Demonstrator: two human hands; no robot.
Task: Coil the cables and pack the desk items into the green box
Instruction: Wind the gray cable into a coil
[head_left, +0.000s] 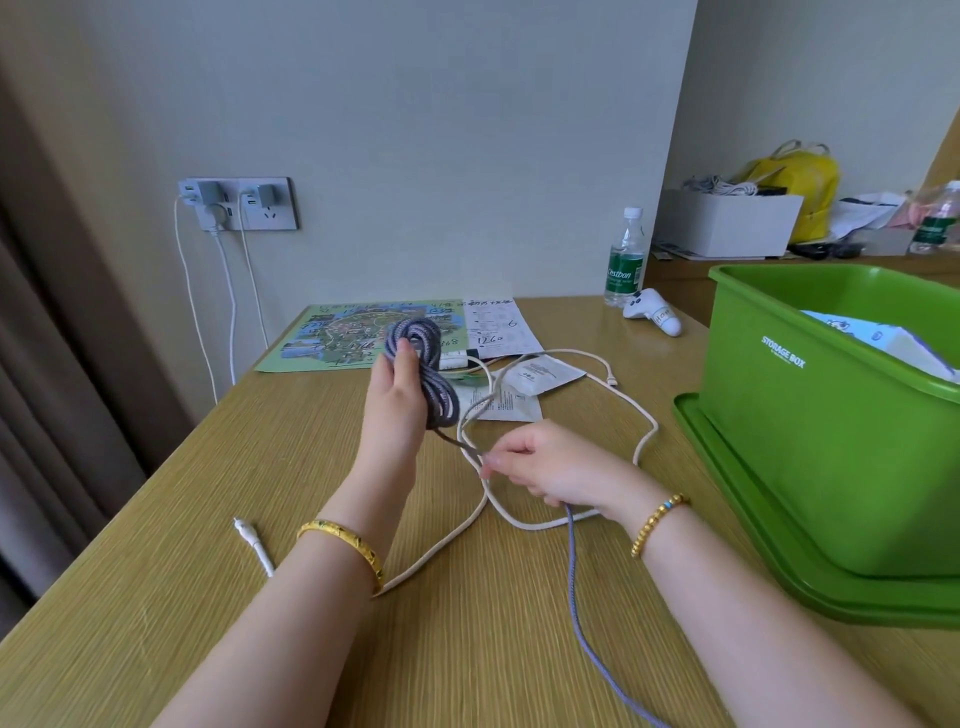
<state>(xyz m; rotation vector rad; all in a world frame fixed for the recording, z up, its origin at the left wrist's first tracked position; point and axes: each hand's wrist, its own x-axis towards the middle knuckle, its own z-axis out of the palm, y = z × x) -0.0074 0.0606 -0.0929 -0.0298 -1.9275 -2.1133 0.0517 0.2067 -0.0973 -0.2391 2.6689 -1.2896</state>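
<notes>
While a purple braided cable (423, 371) is being wound, several finished loops are gripped as a bundle in the left hand (397, 400), which is raised above the wooden worktop (208, 545). The loose run of the same cable is pinched between the fingers of the right hand (545, 462), from where it trails down towards the viewer and out of view at the bottom edge, so a fair length appears to be left to wind. A white cable (571, 431) lies uncoiled in wide loops on the worktop, passing under both forearms, with one plug near the left wrist and the other near a flat white sachet (543, 375). Further back, a colourful printed map (363, 335) and a handwritten sheet (498, 327) are spread flat, and a white game controller (652, 312) rests beside a water bottle (626, 260). The green box (810, 415), marked "STORAGE BOX", stands open at the right on its own lid (727, 499), and something pale blue and white is already seen inside; what it is cannot be told. By this view the task is judged to be at an early stage: one cable partly coiled, the other untouched, and most desk items not yet packed.
</notes>
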